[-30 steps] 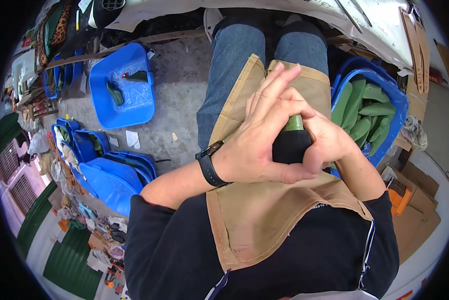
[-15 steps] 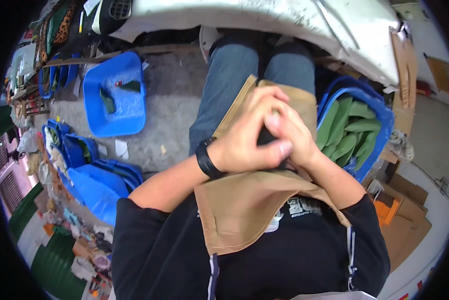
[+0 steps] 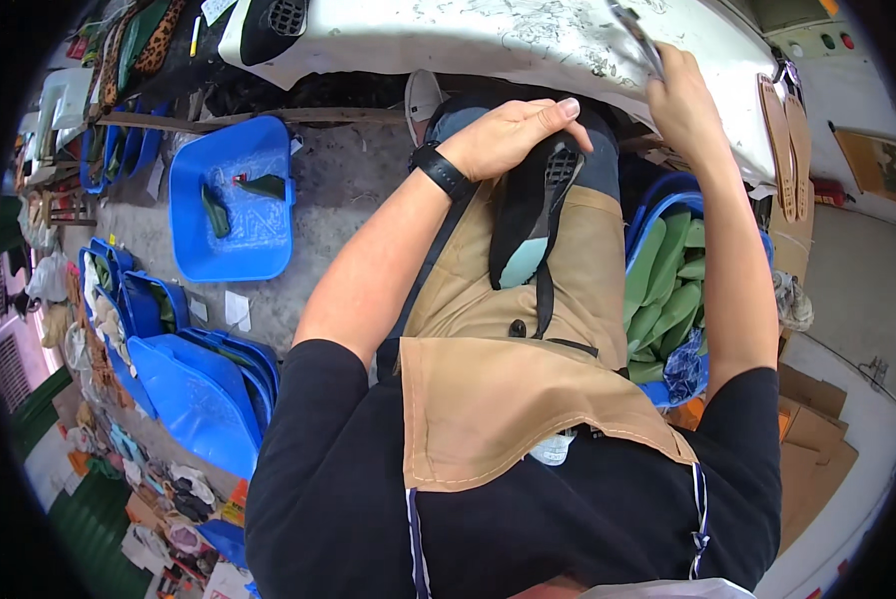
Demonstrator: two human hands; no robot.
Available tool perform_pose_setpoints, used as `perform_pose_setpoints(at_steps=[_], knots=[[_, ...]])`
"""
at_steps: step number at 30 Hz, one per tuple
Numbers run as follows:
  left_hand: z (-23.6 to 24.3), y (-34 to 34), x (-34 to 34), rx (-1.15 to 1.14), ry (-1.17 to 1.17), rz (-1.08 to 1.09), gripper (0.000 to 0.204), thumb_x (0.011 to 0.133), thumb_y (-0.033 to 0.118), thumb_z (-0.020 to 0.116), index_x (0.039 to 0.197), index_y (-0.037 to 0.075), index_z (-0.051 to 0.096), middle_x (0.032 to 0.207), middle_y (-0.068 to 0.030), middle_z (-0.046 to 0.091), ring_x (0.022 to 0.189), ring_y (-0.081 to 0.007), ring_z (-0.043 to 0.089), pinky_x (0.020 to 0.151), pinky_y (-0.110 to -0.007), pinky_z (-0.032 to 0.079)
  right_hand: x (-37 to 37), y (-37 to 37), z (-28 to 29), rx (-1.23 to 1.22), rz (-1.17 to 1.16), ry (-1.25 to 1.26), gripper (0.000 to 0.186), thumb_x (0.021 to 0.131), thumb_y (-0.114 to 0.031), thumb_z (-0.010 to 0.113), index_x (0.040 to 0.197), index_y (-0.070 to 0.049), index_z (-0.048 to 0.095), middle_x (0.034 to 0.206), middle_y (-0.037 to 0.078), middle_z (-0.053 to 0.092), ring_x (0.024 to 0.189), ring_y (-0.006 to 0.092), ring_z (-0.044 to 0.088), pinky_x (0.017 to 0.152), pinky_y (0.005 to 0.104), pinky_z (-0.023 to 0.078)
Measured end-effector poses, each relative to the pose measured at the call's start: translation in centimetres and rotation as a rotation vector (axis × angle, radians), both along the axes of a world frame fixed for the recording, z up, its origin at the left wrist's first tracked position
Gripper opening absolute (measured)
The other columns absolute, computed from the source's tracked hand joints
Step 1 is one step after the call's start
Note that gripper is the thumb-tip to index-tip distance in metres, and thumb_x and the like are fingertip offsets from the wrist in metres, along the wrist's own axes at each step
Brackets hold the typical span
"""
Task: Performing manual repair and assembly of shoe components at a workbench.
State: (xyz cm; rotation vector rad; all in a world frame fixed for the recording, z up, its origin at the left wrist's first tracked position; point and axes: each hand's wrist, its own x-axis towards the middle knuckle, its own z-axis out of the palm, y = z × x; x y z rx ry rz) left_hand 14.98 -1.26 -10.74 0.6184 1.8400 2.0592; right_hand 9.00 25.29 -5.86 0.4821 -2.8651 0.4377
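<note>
My left hand [image 3: 516, 137] is closed round the upper end of a black shoe [image 3: 518, 220], which rests on the apron over my thighs. Its underside faces up, with a gridded patch by my fingers and a pale teal area at the lower end. At the white-covered table's edge, my right hand [image 3: 683, 105] grips a metal hand tool [image 3: 639, 40]; motion blur hides its exact kind. A black strap-like piece [image 3: 545, 299] hangs below the shoe on the tan apron [image 3: 468, 389].
Green shoe lasts [image 3: 672, 290] fill a blue tub [image 3: 642, 225] at my right. Another blue tub [image 3: 180, 225], holding two dark green pieces, stands on the floor to the left. Above lies the white-covered table [image 3: 448, 40], with another black shoe [image 3: 265, 32] on it. Several stacked blue tubs [image 3: 193, 389] sit lower left.
My hands, clasped together over the apron before, are now apart. The right has reached up to the table and taken the metal tool; the left now grips the shoe on my lap.
</note>
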Motion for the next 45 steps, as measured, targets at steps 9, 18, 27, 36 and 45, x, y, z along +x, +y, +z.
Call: perform_pose_setpoints(at_steps=[9,18,27,36,45], knots=[[-2.7,-1.0,0.0,-0.048,-0.115,0.117,0.056,0.113,0.04,0.045,0.093,0.0,0.079,0.085,-0.0031,0.073,0.081,-0.0135,0.061,0.084,-0.026,0.049,15.0,-4.1,2.4,-0.791,-0.167,-0.693,0.016,0.105,-0.019,0.062,0.108,-0.004,0.057,0.077,0.004,0.061,0.063,0.013,0.058,0.063,0.0255,0.048],[-4.1,-0.3,-0.1,0.031,-0.102,0.201,0.054,0.111,0.036,0.046,0.091,-0.001,0.079,0.084,-0.0043,0.074,0.078,-0.0134,0.061,0.082,-0.026,0.05,17.4,-7.0,1.4,-1.064,-0.207,-1.149,0.03,0.109,-0.028,0.058,0.096,-0.003,0.068,0.086,0.009,0.072,0.08,0.0182,0.074,0.077,0.027,0.057],[-4.0,-0.2,0.3,0.068,-0.168,0.203,0.054,0.111,0.035,0.047,0.091,-0.003,0.079,0.086,-0.0055,0.075,0.078,-0.0136,0.062,0.082,-0.027,0.051,16.5,-6.9,1.1,-1.085,-0.233,-1.227,0.032,0.11,-0.03,0.058,0.093,-0.004,0.069,0.085,0.007,0.072,0.079,0.0165,0.073,0.072,0.0255,0.056],[-3.8,0.0,0.3,0.045,-0.15,0.196,0.054,0.111,0.037,0.047,0.091,-0.002,0.079,0.086,-0.0051,0.075,0.078,-0.0136,0.062,0.081,-0.027,0.051,16.8,-7.1,1.0,-0.876,-0.186,-1.004,0.03,0.109,-0.027,0.058,0.092,-0.004,0.068,0.079,0.005,0.068,0.071,0.0134,0.067,0.067,0.0259,0.052],[-3.4,0.3,0.5,0.009,-0.118,0.199,0.056,0.111,0.038,0.045,0.091,-0.001,0.079,0.085,-0.0054,0.076,0.075,-0.014,0.063,0.08,-0.026,0.051,16.5,-7.3,2.2,-0.66,-0.202,-0.946,0.03,0.108,-0.025,0.059,0.089,-0.003,0.067,0.076,0.004,0.065,0.068,0.0127,0.062,0.067,0.0267,0.051]])
